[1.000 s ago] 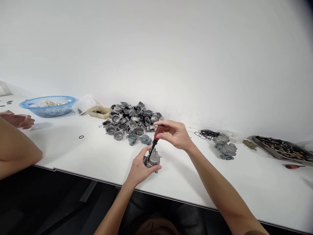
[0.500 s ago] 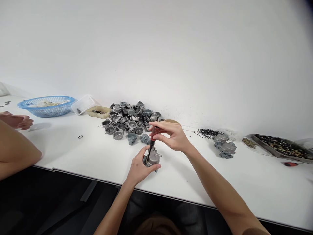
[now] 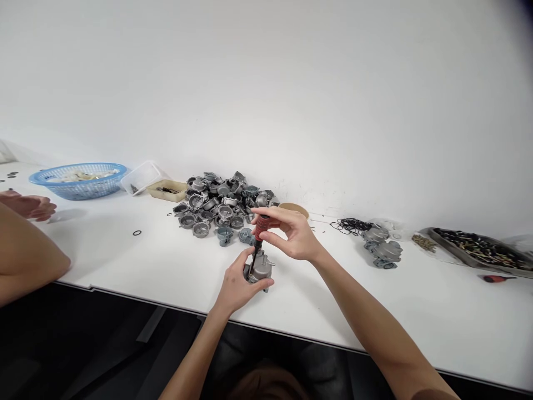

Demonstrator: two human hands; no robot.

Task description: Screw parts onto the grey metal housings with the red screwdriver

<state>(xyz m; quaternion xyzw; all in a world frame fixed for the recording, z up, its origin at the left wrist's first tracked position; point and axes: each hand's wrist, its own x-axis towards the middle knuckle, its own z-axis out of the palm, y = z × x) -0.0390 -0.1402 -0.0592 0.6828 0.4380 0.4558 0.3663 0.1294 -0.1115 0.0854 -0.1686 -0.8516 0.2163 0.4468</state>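
My left hand (image 3: pixel 236 284) is wrapped around a grey metal carburetor (image 3: pixel 262 268), which rests on the white table near its front edge. Between the thumb and fingers of my right hand (image 3: pixel 293 232) is a screwdriver with a red and black handle (image 3: pixel 262 226). Its dark shaft points down, and the tip meets the left side of the carburetor beside my left fingers. Whatever lies right under the tip is too small to make out. Behind my hands sits a heap of grey metal bowl-shaped castings (image 3: pixel 225 203).
At left are a blue basket (image 3: pixel 79 189), a clear tub (image 3: pixel 141 176), a cream tray (image 3: pixel 166 194) and another person's hand (image 3: pixel 39 206). To the right lie black rings (image 3: pixel 350 225), assembled carburetors (image 3: pixel 383 251), a tray of screws (image 3: pixel 478 250) and a red screwdriver (image 3: pixel 494 279).
The screwdriver's handle has turned a little in my right hand, and my fingers have shifted slightly with it. My left hand and the carburetor have stayed in place.
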